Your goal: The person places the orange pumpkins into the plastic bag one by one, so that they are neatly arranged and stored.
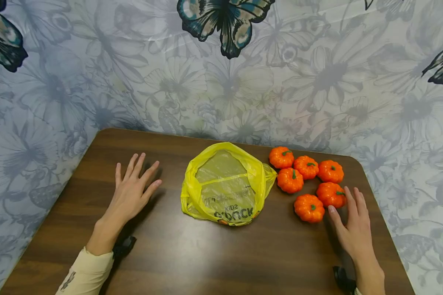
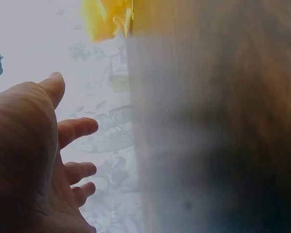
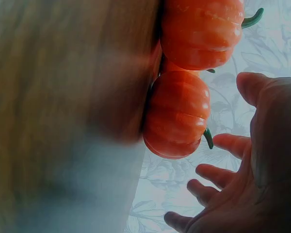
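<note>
a: there's the bag [image 1: 227, 184], yellow, mouth open, dead centre of the head frame on the table [image 1: 214, 262]!

b: and six pumpkins [image 1: 290, 180] bunched to its right, the closest one right beside the bag's knotty-looking corner.

a: left hand [image 1: 134, 196], left of the frame: fingers spread, nothing in its grasp, well apart from the bag.

b: right hand [image 1: 356, 229], lower right: loose and unladen too, fingertips right at the edge of a pumpkin. touching?

a: can't call it! over to the right wrist: the index tip lines up with a green stem [image 3: 208, 138], and contact is impossible to tell.

b: lovely angle, though: the palm side, two pumpkins in profile, a sliver of another between them. the head view gives only the back of that hand.

a: left wrist now: palm side again, digits apart, just a yellow piece of bag at the upper edge.

b: so the "kids" lettering [image 1: 231, 207] belongs to the head view alone, along with the cream sleeve [image 1: 85, 272], lower left!
</note>
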Motion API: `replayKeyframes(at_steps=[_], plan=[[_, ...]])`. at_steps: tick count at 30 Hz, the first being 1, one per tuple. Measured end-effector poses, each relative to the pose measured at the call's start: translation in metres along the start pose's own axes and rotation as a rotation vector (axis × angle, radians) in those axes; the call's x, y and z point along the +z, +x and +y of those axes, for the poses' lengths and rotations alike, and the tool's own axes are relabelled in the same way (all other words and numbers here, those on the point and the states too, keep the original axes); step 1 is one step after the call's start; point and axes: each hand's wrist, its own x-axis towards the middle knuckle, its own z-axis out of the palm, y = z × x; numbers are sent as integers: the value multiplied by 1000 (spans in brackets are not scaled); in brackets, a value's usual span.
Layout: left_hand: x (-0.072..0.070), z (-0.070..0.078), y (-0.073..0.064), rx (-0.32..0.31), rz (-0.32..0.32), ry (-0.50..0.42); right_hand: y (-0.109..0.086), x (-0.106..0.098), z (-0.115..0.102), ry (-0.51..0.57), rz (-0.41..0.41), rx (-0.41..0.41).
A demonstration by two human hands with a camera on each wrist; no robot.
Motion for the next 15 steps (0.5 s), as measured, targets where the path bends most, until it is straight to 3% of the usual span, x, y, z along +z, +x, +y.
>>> replayKeyframes(at_steps=[5,9,15], plan=[[-2,2,3,4,20,-51,3,2,-2,21,-50,29],[6,7,3,7,37,-138,-2,2,-2,19,-63,56],[23,16,2,-24,74,-371,-1,1,0,22,-39,35]])
